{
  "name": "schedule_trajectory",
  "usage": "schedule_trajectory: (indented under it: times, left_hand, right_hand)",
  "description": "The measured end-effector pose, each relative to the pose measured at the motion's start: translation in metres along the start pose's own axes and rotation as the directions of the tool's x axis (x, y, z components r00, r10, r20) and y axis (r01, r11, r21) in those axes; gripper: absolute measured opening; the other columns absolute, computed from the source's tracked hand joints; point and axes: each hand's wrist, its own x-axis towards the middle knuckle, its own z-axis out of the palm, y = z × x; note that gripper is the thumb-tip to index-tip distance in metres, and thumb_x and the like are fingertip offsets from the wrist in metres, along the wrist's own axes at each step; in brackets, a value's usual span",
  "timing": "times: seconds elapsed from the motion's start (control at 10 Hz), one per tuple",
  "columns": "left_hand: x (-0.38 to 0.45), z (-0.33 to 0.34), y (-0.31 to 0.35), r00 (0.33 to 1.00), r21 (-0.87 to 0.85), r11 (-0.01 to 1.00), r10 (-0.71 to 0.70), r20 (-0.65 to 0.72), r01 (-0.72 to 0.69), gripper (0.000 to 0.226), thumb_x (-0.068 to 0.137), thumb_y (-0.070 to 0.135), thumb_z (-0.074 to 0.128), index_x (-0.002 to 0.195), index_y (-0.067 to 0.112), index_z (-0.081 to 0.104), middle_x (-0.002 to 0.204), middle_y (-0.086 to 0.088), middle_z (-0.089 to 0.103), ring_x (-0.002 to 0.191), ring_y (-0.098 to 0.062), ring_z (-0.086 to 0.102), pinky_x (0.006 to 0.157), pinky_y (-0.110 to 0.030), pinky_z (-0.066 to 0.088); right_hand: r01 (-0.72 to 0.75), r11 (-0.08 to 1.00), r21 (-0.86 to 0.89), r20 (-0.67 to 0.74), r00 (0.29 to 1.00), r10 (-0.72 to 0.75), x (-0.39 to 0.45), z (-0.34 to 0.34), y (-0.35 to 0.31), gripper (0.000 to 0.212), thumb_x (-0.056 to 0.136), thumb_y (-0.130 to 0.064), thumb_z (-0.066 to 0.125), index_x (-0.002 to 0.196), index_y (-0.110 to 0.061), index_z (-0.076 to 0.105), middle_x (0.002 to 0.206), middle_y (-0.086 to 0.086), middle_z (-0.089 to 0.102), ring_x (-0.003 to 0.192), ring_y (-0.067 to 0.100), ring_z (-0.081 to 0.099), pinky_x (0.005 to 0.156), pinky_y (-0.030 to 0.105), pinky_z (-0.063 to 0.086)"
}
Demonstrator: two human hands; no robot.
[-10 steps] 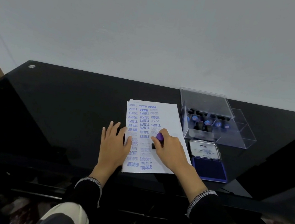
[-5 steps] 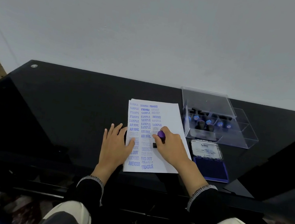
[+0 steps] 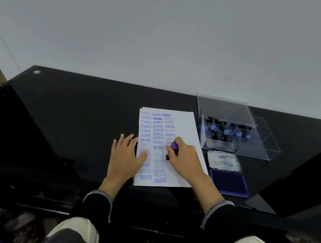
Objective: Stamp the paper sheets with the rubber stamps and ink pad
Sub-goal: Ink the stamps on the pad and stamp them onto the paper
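Pinching a purple-handled stamp (image 3: 174, 146) on the top paper sheet (image 3: 187, 129), the right hand (image 3: 184, 160) prints midway down, the flat, spread left hand (image 3: 125, 154) steadying its edge; left columns look filled, the right side remains blank.

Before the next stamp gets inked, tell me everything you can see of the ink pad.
The ink pad lies flat and open on the black table, right of the paper sheets and just in front of the clear stamp box. Its tray, edged in blue, holds a dark blue inked surface. The hinged lid lies folded back, showing a pale printed label inside. Neither hand touches it.
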Motion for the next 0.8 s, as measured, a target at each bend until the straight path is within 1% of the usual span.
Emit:
schedule_trajectory:
  times: [0.1,0.2,0.3,0.4,0.5,0.6,0.7,0.8]
  left_hand:
    - [0.0,0.0,0.0,1.0,0.011,1.0,0.0,0.0,0.0,0.058,0.093,0.049,0.052,0.143,0.019,0.044,0.154,-0.002,0.036,0.148,-0.024,0.016,0.121,-0.042,0.005]
    - [0.001,0.0,0.0,1.0,0.014,1.0,0.001,-0.003,-0.001,0.058,0.093,0.049,0.052,0.143,0.019,0.045,0.153,-0.002,0.036,0.148,-0.024,0.017,0.121,-0.042,0.006]
    - [0.001,0.0,0.0,1.0,0.02,1.0,0.001,-0.006,-0.001,0.058,0.093,0.049,0.052,0.142,0.019,0.045,0.153,-0.002,0.037,0.148,-0.024,0.017,0.121,-0.042,0.006]
    - [0.001,0.0,0.0,1.0,0.019,1.0,-0.001,-0.005,0.001,0.058,0.093,0.049,0.052,0.142,0.019,0.045,0.153,-0.002,0.037,0.148,-0.024,0.017,0.12,-0.042,0.006]
    - [0.001,0.001,0.0,1.0,0.016,1.0,0.001,-0.004,-0.001,0.058,0.093,0.049,0.052,0.142,0.019,0.045,0.153,-0.003,0.037,0.148,-0.024,0.018,0.12,-0.042,0.006]
    - [0.001,0.0,0.0,1.0,0.018,1.0,-0.002,0.002,0.002,0.059,0.093,0.05,0.052,0.143,0.019,0.044,0.153,-0.002,0.037,0.148,-0.024,0.017,0.12,-0.042,0.006]
    - [0.001,0.0,0.0,1.0,0.019,1.0,-0.002,0.002,0.002,0.059,0.093,0.05,0.052,0.143,0.019,0.044,0.153,-0.003,0.037,0.148,-0.024,0.017,0.121,-0.042,0.006]
    - [0.001,0.001,0.0,1.0,0.013,1.0,0.006,-0.003,-0.006,0.059,0.093,0.049,0.052,0.142,0.018,0.045,0.153,-0.003,0.037,0.148,-0.024,0.017,0.12,-0.042,0.006]
  right_hand:
    - [0.01,1.0,0.001,-0.005,1.0,-0.01,0.0,0.001,0.0,0.02,0.096,-0.031,0.053,0.091,-0.014,0.043,0.072,0.004,0.054,0.065,0.025,0.052,0.062,0.037,0.044]
    - [0.021,1.0,0.012,-0.046,0.999,-0.02,-0.008,0.005,0.002,0.021,0.096,-0.031,0.053,0.09,-0.014,0.042,0.067,0.001,0.05,0.059,0.021,0.048,0.057,0.034,0.041]
    - [0.033,0.999,0.012,-0.09,0.995,-0.031,-0.016,0.01,0.004,0.022,0.096,-0.031,0.053,0.088,-0.016,0.039,0.065,-0.002,0.047,0.055,0.013,0.044,0.049,0.022,0.033]
    - [0.035,0.999,0.011,-0.099,0.994,-0.034,-0.019,0.01,0.004,0.022,0.096,-0.031,0.053,0.087,-0.017,0.038,0.064,-0.004,0.045,0.054,0.011,0.043,0.049,0.02,0.031]
    - [0.029,0.999,0.015,-0.068,0.997,-0.028,-0.011,0.007,0.003,0.021,0.096,-0.031,0.053,0.089,-0.016,0.04,0.065,-0.003,0.046,0.058,0.018,0.045,0.053,0.028,0.035]
    - [0.021,1.0,0.004,-0.025,0.999,-0.021,-0.002,0.004,0.001,0.02,0.097,-0.031,0.052,0.091,-0.016,0.041,0.069,0.0,0.049,0.062,0.021,0.048,0.057,0.033,0.04]
    - [0.019,1.0,0.009,-0.019,1.0,-0.019,-0.001,0.004,0.001,0.019,0.097,-0.031,0.052,0.091,-0.016,0.041,0.069,0.0,0.05,0.062,0.021,0.048,0.058,0.033,0.041]
    - [0.023,0.999,0.024,-0.053,0.998,-0.022,-0.009,0.007,0.003,0.021,0.096,-0.032,0.052,0.089,-0.017,0.04,0.064,-0.003,0.046,0.056,0.017,0.044,0.054,0.03,0.036]
